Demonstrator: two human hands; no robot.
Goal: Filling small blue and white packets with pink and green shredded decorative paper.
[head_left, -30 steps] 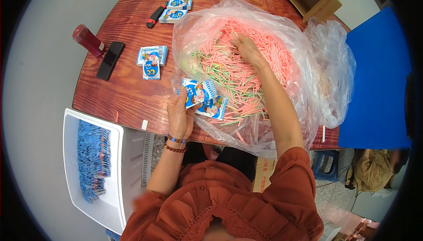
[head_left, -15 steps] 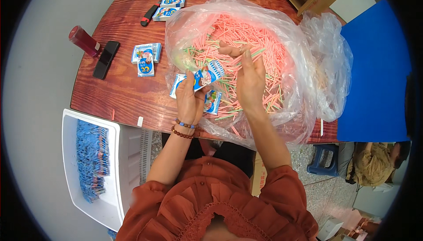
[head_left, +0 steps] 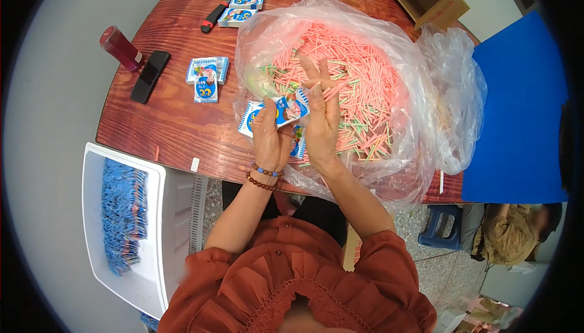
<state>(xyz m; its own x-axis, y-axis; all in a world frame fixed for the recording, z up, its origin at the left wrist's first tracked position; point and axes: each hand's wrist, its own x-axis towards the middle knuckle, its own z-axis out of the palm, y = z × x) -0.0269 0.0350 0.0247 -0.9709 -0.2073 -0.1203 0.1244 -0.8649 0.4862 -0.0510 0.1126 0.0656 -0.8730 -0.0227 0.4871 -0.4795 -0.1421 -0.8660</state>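
Note:
My left hand (head_left: 267, 137) is closed on a blue-and-white printed packet (head_left: 293, 108), held tilted over the near left side of a clear plastic bag (head_left: 413, 126). Right beside the packet's end is my right hand (head_left: 322, 127), thumb and fingers pinching a few thin pink sticks (head_left: 332, 92). Under both hands, the open bag is heaped with loose pink and pale green sticks (head_left: 371, 83). Another blue-and-white packet (head_left: 297, 142) lies below my left hand, partly hidden by it. Whether the held packet's end is open I cannot make out.
Left on the wooden table (head_left: 164, 132) are stacked packets (head_left: 207, 80), a phone (head_left: 150, 77), a red bottle (head_left: 121, 50) and a box cutter (head_left: 214, 17). A white bin (head_left: 159, 211) holds many blue packets. Beyond the bag stands a cardboard box (head_left: 444, 7); rightward, a blue panel (head_left: 517, 114).
My right hand has come left and nearer, from above the heap to the packet's end, with pink sticks still pinched. My left hand keeps its hold. The whole view has shifted slightly.

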